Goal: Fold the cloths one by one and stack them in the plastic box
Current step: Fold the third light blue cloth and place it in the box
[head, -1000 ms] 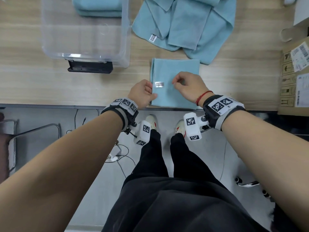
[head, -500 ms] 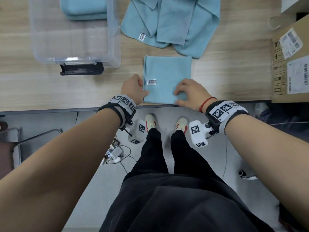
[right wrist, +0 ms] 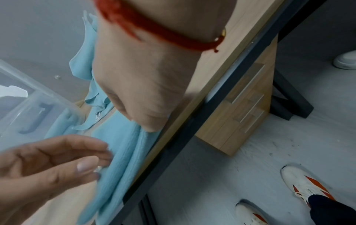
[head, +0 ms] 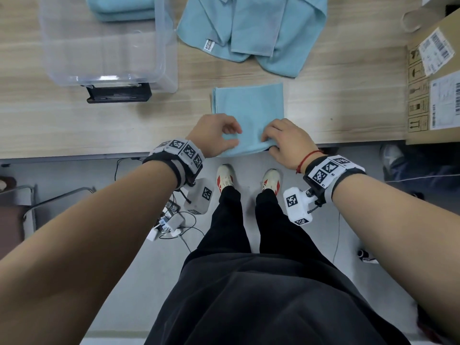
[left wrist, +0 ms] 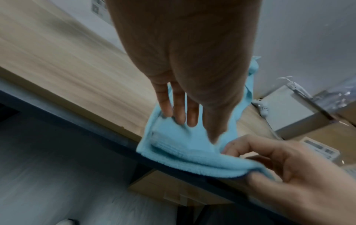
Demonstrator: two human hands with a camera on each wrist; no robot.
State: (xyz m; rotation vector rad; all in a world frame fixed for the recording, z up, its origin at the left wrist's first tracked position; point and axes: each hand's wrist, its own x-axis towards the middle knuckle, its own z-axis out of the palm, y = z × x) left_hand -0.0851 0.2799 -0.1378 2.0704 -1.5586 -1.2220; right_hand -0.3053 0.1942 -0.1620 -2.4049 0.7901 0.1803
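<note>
Because the folded cloth [head: 249,115] overhangs the tabletop [head: 99,125] edge near you, your right hand [head: 288,143] pinches its near corner from beneath, likely readying the next fold, while your left hand [head: 214,135] rests loose-fingered on its left edge, steadying it.

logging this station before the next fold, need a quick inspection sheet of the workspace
surface: wooden table, dark front edge.
job's things: folded cloth at the near edge, overhanging slightly; loose cloths behind it; plastic box at left with folded cloths inside.
clutter: cardboard box at right.
grippers: left hand on the cloth's near left corner, grip unclear; right hand pinches the near right corner.
cables: power strip and cords on the floor.
surroundings: grey floor, chair frame at left.
</note>
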